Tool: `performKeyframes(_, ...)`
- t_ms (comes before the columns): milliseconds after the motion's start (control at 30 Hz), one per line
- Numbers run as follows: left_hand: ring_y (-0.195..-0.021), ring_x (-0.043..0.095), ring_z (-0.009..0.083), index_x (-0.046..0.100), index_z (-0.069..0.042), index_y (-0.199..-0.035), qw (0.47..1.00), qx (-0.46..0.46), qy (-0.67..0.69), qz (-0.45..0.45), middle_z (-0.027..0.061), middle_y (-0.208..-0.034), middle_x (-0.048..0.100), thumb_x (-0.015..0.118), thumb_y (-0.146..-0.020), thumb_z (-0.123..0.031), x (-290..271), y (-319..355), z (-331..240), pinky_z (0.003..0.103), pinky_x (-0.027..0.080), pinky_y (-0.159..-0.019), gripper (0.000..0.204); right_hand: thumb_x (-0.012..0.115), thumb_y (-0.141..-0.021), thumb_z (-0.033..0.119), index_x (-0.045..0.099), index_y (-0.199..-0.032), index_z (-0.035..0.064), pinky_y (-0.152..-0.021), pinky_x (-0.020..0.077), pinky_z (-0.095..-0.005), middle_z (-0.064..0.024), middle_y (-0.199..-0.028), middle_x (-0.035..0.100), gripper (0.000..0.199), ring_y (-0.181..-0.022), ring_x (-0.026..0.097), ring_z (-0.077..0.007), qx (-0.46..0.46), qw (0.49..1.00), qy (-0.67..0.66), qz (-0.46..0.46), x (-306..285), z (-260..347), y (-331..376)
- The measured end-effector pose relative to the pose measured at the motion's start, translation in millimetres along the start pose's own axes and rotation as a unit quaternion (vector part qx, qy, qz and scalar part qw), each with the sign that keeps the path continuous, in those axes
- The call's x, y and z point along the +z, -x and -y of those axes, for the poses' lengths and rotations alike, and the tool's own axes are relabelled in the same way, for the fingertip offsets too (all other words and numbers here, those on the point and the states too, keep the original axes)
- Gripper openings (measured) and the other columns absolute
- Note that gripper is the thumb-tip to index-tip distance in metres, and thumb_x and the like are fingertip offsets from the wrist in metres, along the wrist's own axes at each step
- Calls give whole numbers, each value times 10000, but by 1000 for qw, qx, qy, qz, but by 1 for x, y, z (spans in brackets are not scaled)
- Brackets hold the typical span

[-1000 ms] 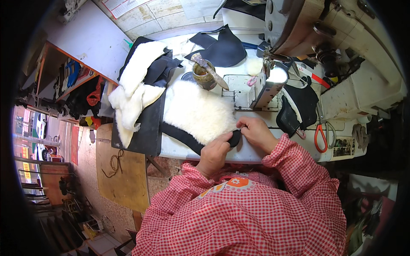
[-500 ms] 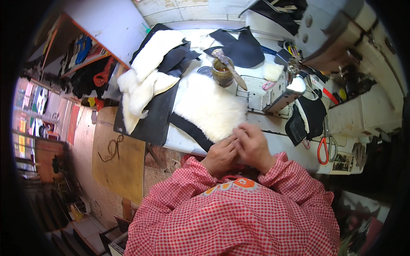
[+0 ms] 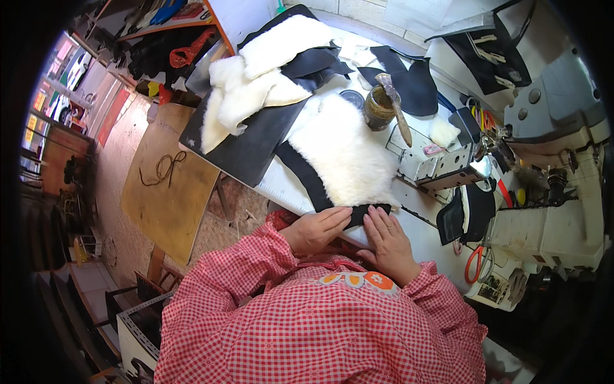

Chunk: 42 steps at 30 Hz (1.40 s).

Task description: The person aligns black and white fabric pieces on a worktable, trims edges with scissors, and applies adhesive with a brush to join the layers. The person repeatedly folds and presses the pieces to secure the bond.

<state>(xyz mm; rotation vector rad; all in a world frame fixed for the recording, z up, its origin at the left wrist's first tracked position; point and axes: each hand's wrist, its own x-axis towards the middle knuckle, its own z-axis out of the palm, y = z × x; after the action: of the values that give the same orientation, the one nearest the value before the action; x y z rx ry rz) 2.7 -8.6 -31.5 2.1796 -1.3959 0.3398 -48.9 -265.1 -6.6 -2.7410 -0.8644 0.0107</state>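
Note:
A cream fleece piece (image 3: 348, 150) lies on the white worktable, with black fabric edging (image 3: 300, 176) along its left and near sides. My left hand (image 3: 316, 230) rests on the near edging, fingers stretched out and close together. Beside it, my right hand (image 3: 390, 243) lies flat, its fingertips on the same edging near the fleece's right corner. Neither hand grips anything. Just beyond the fleece stands a brown-stained jar (image 3: 378, 115) with a brush (image 3: 401, 118) laid across its mouth.
More fleece pieces (image 3: 249, 96) lie over a black board (image 3: 246, 150) at the left. A sewing machine (image 3: 543, 134) stands on the right, near black cut pieces (image 3: 476, 211) and orange-handled scissors (image 3: 474, 264). Black fabric pieces (image 3: 416, 86) lie at the back.
My hands were together at the fleece's near corner; now they are apart and flat on the black edging, which shows along the near side. The whole view has shifted.

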Motion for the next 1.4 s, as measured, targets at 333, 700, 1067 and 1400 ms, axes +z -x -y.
performKeyframes(333,-1221,590,282,659,-27,-1176,999,-24,26,-38,129,-1304,612,616,-841,-111,-6,5,-2,378,521,-987,348,734,-790,399,476,-1406,15,-1153,304,-462,-138,-1517,428,771,-1416,388,-290,-67,997,5,-49,-4,8,-14)
performKeyframes(700,-1156,614,302,666,2,-1010,997,-56,20,-46,146,-1221,639,667,-817,-153,-11,-7,-16,398,505,-985,248,742,-788,265,456,-1418,20,-1161,312,-473,-176,-1512,417,733,-1392,397,-353,-23,999,-23,6,-15,-17,-4)
performKeyframes(1067,-830,570,273,581,-50,-923,990,-132,-8,-52,97,-877,535,618,-813,-117,13,-51,-22,368,500,-719,134,732,-758,121,661,-1116,10,-944,479,-435,-134,-1219,638,382,-1107,605,-319,-38,989,-60,-132,-22,-15,-23)
performKeyframes(1400,-849,583,288,599,-83,-887,964,-253,20,-80,79,-881,541,730,-757,-125,20,-62,-26,398,496,-710,188,666,-791,7,656,-889,39,-779,495,-406,-82,-1014,697,104,-874,631,-299,56,970,-133,-193,-13,-16,-36)
